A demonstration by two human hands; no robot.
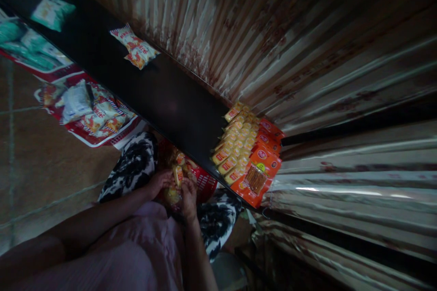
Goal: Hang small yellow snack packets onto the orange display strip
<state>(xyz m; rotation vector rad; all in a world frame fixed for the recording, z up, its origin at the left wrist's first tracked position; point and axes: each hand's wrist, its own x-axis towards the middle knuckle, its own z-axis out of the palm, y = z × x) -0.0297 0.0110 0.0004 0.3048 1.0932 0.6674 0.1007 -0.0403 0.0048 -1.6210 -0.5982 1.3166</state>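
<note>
A small yellow snack packet (178, 175) is upright between my two hands, above a red basket (206, 184) at my lap. My left hand (161, 182) has its fingers closed at the packet's left side. My right hand (189, 194) pinches it from the right, near its lower end. More yellow packets (172, 196) lie in the basket beneath, partly covered by my hands and dim. On the black shelf (164, 95), rows of similar yellow packets (237, 143) are stacked beside orange snack bags (257, 177).
A white-and-orange snack bag (136, 47) lies midway along the shelf, with green bags (53, 12) at its far left end. Below its front edge stand a red basket of snack bags (99, 109) and another of green bags (30, 45). Pleated curtain (205, 22) hangs behind.
</note>
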